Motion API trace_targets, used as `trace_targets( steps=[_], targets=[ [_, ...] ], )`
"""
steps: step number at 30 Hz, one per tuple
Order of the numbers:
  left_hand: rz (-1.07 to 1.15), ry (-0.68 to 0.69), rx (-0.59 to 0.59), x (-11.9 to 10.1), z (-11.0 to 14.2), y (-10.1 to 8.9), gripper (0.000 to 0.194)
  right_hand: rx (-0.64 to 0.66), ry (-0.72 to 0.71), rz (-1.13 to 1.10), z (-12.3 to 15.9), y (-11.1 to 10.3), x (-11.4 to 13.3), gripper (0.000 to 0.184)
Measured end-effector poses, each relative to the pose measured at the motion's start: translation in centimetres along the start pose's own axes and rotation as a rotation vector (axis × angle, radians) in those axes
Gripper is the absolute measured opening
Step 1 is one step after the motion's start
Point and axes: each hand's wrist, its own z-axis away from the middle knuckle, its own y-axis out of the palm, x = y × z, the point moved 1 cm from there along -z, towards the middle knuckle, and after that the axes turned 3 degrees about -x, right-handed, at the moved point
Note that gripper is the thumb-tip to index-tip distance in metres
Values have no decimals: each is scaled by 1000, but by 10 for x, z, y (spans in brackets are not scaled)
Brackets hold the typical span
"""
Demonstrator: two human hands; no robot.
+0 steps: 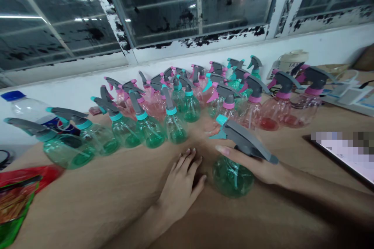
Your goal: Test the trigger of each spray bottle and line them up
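Observation:
My right hand (251, 161) grips the neck of a green spray bottle (232, 181) under its grey trigger head, thumb and fingers around it. Its turquoise nozzle points to the upper left, and the bottle is close to the tabletop; whether it touches I cannot tell. Just left of it, my left hand (182, 183) lies palm down with its fingers spread, holding nothing. Beyond both hands stand several more green spray bottles (150, 134) with turquoise collars. Pink spray bottles (271, 113) with grey and pink heads are grouped among and behind them.
A plastic bottle with a blue cap (23, 105) stands at the far left, above a red and green packet (17, 198). At the right lies a screen device (347, 159). A beige container (292, 60) sits near the wall, below the windows (187, 4).

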Motion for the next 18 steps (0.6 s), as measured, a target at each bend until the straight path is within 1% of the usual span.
trace_targets(
  steps=[2,4,10,12,16,18],
  targets=[
    [-2,-1,-10,0,0,0,43,-19,-44,-5,1,0,0,22],
    [-3,-4,-17,0,1,1,43,-37,-56,-34,3,0,-2,27],
    [6,-5,-27,0,1,2,44,-49,48,-111,7,1,-11,47],
    [13,-3,-31,0,1,1,44,-52,43,-88,6,2,-9,44],
    [19,-6,-28,0,0,0,43,-73,24,-1,3,3,-4,18],
    [19,-6,-18,0,0,0,43,-60,33,19,2,3,-3,12]
  ],
)
